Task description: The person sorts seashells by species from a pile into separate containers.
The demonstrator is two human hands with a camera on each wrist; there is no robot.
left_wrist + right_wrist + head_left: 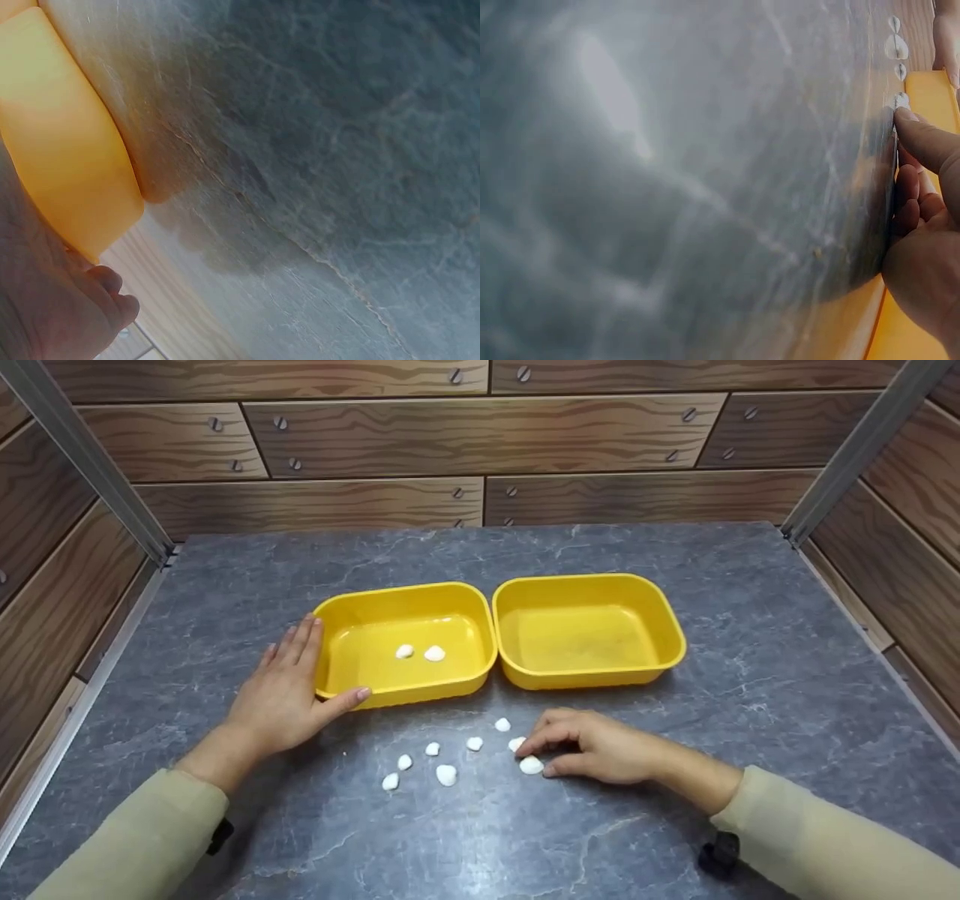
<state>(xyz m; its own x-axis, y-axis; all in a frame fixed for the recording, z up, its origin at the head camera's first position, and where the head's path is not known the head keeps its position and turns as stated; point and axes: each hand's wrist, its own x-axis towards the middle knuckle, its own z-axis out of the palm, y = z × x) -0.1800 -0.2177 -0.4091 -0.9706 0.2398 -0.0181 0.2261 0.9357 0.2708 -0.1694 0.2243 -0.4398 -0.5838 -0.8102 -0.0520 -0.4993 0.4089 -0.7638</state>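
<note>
In the head view, my left hand (281,701) rests against the left end of the left yellow tub (409,690), fingers straight along its side and thumb over the front rim. Two white seashells (434,653) lie inside that tub. My right hand (600,746) is low over the table, thumb and index finger at opposite sides of a white seashell (531,765), pinching it. Another shell (516,744) lies right by the index fingertip. The right wrist view shows the thumb (930,142) at a shell (901,99).
Several more white shells (446,775) are scattered on the grey marbled table (480,840) in front of the tubs. A second yellow tub (592,679), with no shells in it, stands right beside the first. Wood-patterned walls (480,435) enclose the back and sides.
</note>
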